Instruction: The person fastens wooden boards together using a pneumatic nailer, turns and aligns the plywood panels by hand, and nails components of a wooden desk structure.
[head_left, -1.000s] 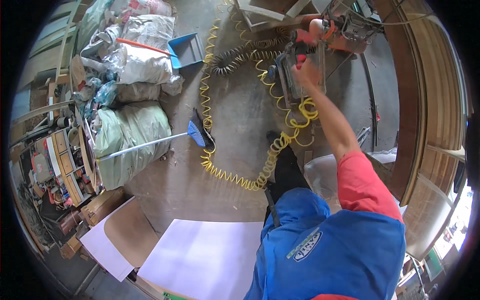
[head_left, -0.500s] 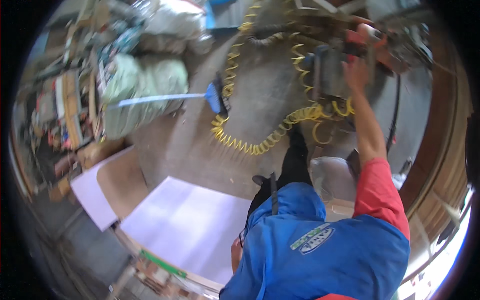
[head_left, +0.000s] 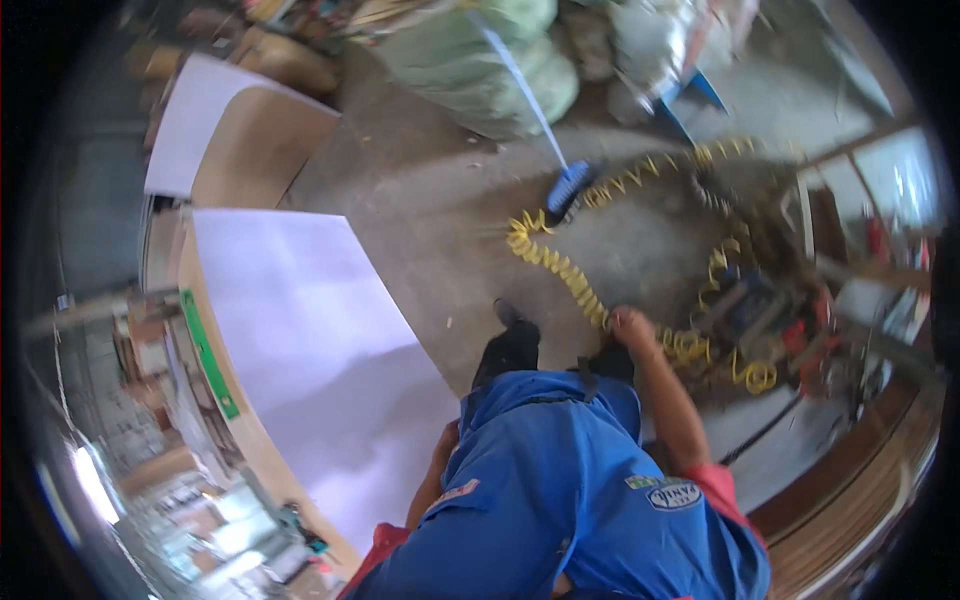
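Observation:
My right hand (head_left: 632,327) is out in front of the blue apron (head_left: 540,470), its fingers curled. Whatever it holds, if anything, is too small and blurred to make out. The yellow coiled hose (head_left: 565,268) passes right by this hand in the view, and I cannot tell whether they touch. My left hand (head_left: 447,440) hangs low at my left side, partly behind the apron, with its fingers hidden. Nearest to it is a large white panel (head_left: 310,310) lying flat on a wooden-edged stack.
Ahead on the floor, a blue broom (head_left: 570,185) lies by the hose. Large pale green sacks (head_left: 470,65) stand beyond it. A brown-and-white board (head_left: 250,140) leans at the far left. To the right are a cluttered workbench (head_left: 770,310) and stacked timber (head_left: 860,500).
The view has swung left, bringing the white panel closer. My right hand has drawn back from the red thing on the workbench to near my body.

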